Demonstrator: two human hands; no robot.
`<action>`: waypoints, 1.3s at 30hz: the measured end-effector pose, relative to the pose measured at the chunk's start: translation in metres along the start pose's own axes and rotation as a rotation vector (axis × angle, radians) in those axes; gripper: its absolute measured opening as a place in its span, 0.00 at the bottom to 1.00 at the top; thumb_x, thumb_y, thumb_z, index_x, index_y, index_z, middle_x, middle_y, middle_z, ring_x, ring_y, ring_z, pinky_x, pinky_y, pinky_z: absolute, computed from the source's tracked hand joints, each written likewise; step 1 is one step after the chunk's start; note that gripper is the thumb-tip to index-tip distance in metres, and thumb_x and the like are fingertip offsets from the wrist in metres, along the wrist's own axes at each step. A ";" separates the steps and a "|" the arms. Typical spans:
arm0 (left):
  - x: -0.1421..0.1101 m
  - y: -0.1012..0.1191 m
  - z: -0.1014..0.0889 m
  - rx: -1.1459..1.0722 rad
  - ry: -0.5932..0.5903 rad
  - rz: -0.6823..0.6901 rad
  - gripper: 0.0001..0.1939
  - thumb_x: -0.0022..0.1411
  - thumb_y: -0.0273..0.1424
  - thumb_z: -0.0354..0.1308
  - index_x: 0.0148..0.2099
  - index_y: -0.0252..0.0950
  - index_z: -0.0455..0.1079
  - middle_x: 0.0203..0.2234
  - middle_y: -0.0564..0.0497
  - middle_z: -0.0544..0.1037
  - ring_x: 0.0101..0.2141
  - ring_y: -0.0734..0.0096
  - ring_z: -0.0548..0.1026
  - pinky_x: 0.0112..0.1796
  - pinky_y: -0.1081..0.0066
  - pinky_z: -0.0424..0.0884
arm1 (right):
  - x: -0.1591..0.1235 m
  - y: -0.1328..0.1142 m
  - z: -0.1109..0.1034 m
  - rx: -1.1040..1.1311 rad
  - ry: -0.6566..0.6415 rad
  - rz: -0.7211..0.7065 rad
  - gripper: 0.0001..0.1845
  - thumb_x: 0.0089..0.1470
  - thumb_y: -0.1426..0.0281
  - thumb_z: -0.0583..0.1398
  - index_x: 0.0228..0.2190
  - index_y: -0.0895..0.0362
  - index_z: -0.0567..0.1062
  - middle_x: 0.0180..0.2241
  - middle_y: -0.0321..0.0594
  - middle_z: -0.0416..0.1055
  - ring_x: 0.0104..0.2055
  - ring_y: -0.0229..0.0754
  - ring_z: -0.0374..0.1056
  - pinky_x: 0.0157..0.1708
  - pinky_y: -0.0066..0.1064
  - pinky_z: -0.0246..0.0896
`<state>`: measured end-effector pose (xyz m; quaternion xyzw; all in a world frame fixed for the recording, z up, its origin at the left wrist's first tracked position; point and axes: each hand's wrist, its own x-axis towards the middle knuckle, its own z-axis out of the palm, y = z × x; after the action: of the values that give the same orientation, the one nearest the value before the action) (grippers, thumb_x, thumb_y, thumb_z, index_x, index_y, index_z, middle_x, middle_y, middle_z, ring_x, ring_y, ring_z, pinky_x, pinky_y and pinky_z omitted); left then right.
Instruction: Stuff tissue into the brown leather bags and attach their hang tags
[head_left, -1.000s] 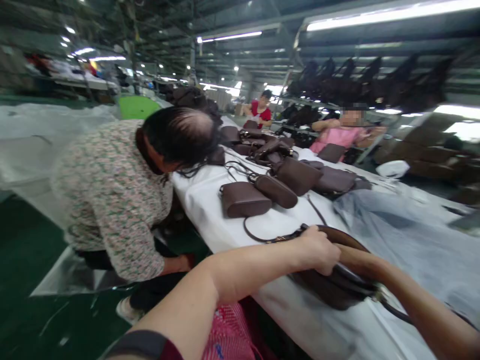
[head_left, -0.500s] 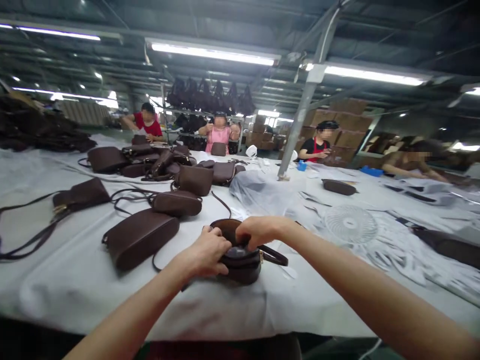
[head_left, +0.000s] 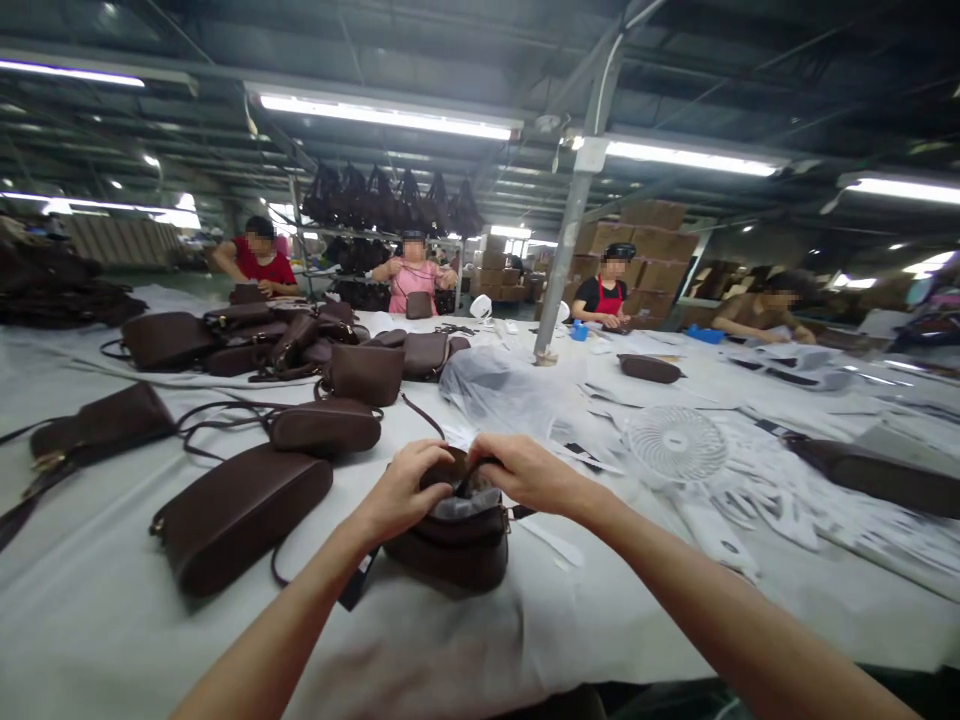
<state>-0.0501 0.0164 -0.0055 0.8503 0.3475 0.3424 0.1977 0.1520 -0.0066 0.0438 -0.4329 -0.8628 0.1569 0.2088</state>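
A dark brown handbag [head_left: 450,555] stands on the white-covered table in front of me, its mouth open at the top. Crumpled clear plastic [head_left: 466,504] shows inside the mouth. My left hand [head_left: 401,490] is closed on the bag's left rim, thumb toward the opening. At the far right rim, my right hand [head_left: 521,472] grips the edge with bent fingers, its fingertips partly hidden. A black tag [head_left: 356,585] lies beside the bag under my left forearm.
Several brown bags, among them a large one [head_left: 244,515], lie to the left. A white fan [head_left: 677,445] and white strips [head_left: 780,500] are on the right. A metal post [head_left: 564,250] rises from the table. Co-workers, one in a pink apron [head_left: 416,285], work across it.
My right hand has come up from inside the bag to its far right rim. The left hand has shifted along the left rim. More plastic shows, and my view has turned right.
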 end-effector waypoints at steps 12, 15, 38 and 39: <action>0.005 -0.012 0.018 -0.101 0.152 -0.109 0.12 0.60 0.21 0.50 0.38 0.36 0.74 0.50 0.44 0.75 0.52 0.61 0.71 0.54 0.59 0.66 | -0.001 -0.015 0.026 0.201 0.159 0.028 0.39 0.41 0.70 0.67 0.56 0.55 0.62 0.52 0.46 0.68 0.53 0.49 0.65 0.51 0.40 0.60; 0.006 -0.012 0.019 -0.010 0.133 -0.151 0.13 0.61 0.21 0.49 0.36 0.36 0.75 0.53 0.43 0.73 0.54 0.61 0.70 0.56 0.58 0.65 | -0.042 -0.017 0.037 0.059 0.141 0.207 0.55 0.34 0.67 0.72 0.61 0.53 0.54 0.60 0.50 0.59 0.59 0.56 0.59 0.55 0.46 0.58; -0.007 -0.015 0.018 -0.763 0.380 -0.463 0.12 0.46 0.32 0.60 0.24 0.36 0.58 0.39 0.47 0.77 0.42 0.60 0.76 0.42 0.65 0.71 | -0.068 0.056 0.046 0.369 0.288 0.300 0.30 0.42 0.76 0.64 0.47 0.52 0.61 0.44 0.39 0.70 0.41 0.41 0.68 0.38 0.33 0.64; -0.007 -0.014 0.018 -0.759 0.348 -0.449 0.12 0.46 0.32 0.61 0.24 0.36 0.59 0.40 0.47 0.77 0.43 0.60 0.76 0.43 0.65 0.70 | -0.069 0.059 0.049 0.371 0.286 0.298 0.29 0.43 0.75 0.64 0.47 0.52 0.62 0.43 0.39 0.71 0.40 0.41 0.68 0.38 0.33 0.65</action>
<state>-0.0476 0.0185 -0.0287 0.5518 0.4009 0.5314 0.5024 0.2051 -0.0328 -0.0407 -0.5274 -0.7077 0.2783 0.3789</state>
